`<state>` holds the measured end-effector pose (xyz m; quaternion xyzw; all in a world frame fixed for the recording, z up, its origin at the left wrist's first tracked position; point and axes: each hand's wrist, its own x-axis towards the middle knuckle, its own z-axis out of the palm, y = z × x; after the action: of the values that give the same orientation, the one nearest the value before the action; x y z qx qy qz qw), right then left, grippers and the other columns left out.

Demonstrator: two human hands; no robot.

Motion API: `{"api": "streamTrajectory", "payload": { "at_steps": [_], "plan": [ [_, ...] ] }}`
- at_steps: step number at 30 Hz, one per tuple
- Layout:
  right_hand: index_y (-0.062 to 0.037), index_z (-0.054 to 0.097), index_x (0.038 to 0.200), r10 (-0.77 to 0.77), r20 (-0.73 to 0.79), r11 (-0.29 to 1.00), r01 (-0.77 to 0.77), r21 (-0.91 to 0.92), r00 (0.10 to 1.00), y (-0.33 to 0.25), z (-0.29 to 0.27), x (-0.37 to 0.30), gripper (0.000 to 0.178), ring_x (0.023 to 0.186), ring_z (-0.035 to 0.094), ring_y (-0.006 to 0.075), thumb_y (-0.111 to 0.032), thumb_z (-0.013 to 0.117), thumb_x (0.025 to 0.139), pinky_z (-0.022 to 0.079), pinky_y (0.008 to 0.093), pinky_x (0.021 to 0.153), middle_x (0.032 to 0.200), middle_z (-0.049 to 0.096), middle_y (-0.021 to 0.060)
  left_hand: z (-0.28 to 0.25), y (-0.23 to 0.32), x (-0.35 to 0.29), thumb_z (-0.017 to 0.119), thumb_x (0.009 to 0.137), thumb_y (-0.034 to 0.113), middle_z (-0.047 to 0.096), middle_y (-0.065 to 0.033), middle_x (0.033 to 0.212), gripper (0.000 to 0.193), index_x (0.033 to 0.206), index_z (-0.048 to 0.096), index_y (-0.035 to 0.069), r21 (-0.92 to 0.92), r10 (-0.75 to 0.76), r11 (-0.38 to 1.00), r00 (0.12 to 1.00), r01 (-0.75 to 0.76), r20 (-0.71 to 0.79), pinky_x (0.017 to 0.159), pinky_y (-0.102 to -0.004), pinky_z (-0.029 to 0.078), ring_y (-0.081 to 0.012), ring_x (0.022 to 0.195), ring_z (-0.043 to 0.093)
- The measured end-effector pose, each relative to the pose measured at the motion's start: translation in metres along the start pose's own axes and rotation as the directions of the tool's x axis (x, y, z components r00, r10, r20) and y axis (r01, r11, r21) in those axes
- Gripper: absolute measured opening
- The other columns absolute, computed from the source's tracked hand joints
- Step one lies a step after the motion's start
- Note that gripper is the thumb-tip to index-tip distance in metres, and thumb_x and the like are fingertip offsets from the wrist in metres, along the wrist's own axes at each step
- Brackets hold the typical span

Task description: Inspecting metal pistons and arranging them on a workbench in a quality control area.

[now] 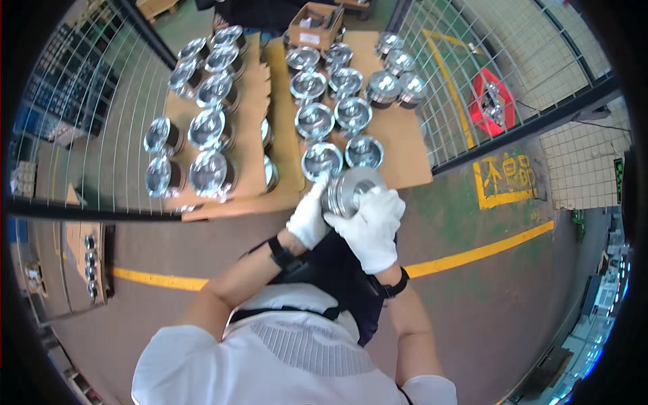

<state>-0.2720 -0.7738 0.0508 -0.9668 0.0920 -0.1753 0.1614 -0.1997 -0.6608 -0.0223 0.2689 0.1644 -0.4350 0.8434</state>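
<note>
Between my gloved hands I hold a silver metal piston [341,194], its ring grooves showing along the side, just in front of the near edge of the cardboard. My left hand [308,217], in a white glove, grips its left side. My right hand [371,228], gloved too, lies over its right side with the fingers on the top end and rim. Right beyond it, two upright pistons stand on the cardboard, the nearer-left piston [322,162] and a second piston [364,152]. Both wrists carry dark bands.
Several more pistons [209,172] stand in rows on cardboard sheets [398,155]. At the back sits a cardboard box [315,25]. Wire mesh panels [466,81] with dark posts flank the cardboard. A red bin [491,101] lies beyond the right mesh. Yellow lines [486,250] mark the floor.
</note>
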Motion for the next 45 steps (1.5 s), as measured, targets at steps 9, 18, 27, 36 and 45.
{"api": "streamTrajectory", "payload": {
  "at_steps": [9,18,27,36,45],
  "plan": [
    [-0.0112,0.072,0.079,-0.062,-0.283,0.97,0.124,0.21,0.957,-0.029,-0.018,-0.013,0.016,0.082,0.059,0.028,-0.026,0.08,0.079,0.045,0.0423,0.074,0.083,0.066,0.0073,-0.037,0.035,-0.033,0.051,0.103,0.042,0.066,-0.009,0.124,0.046,0.134,0.055,0.008,0.211,0.114,0.969,0.991,-0.125,0.064,0.095,-0.0396,0.055,-0.0212,0.112,0.064],
    [-0.001,0.057,0.133,0.283,0.528,-0.059,-0.535,0.843,0.801,0.018,0.022,-0.035,0.051,0.102,0.062,0.0159,-0.041,0.053,0.102,0.051,0.0298,0.09,0.119,0.063,0.0116,-0.072,0.022,-0.018,0.041,0.106,0.016,0.058,-0.012,0.136,0.038,0.142,0.044,0.005,-0.071,-0.058,0.987,0.741,0.141,0.669,0.103,-0.0381,0.05,-0.0224,0.122,0.058],
    [-0.0004,0.036,0.15,-0.119,0.276,0.695,-0.118,0.709,0.954,0.014,0.029,-0.042,0.047,0.122,0.055,0.0174,-0.012,0.045,0.106,0.042,0.0289,0.109,0.131,0.059,0.01,-0.059,0.014,-0.034,0.053,0.104,0.026,0.06,-0.0071,0.129,0.038,0.138,0.048,0.01,0.548,0.1,0.745,0.875,-0.381,0.473,0.096,-0.0348,0.054,-0.0174,0.116,0.06],
    [-0.0052,0.066,0.116,0.16,0.655,-0.602,-0.453,0.657,0.738,0.01,0.03,-0.024,0.035,0.094,0.069,0.0205,-0.035,0.062,0.099,0.056,0.0343,0.083,0.103,0.072,0.0092,-0.002,0.036,-0.043,0.051,0.104,0.027,0.064,-0.0097,0.129,0.04,0.137,0.053,0.004,0.274,-0.033,0.962,0.991,-0.004,0.132,0.099,-0.0345,0.051,-0.0199,0.111,0.065],
    [-0.0023,0.068,0.121,0.287,0.118,0.355,-0.22,0.909,0.951,0.031,0.025,-0.029,0.029,0.094,0.065,0.0187,-0.022,0.058,0.101,0.051,0.0307,0.087,0.104,0.069,0.0086,-0.023,0.023,-0.055,0.043,0.102,0.042,0.062,-0.0095,0.127,0.047,0.136,0.051,0.01,-0.008,-0.291,0.948,0.877,0.318,0.381,0.092,-0.0479,0.052,-0.0275,0.11,0.063]
  ]
}}
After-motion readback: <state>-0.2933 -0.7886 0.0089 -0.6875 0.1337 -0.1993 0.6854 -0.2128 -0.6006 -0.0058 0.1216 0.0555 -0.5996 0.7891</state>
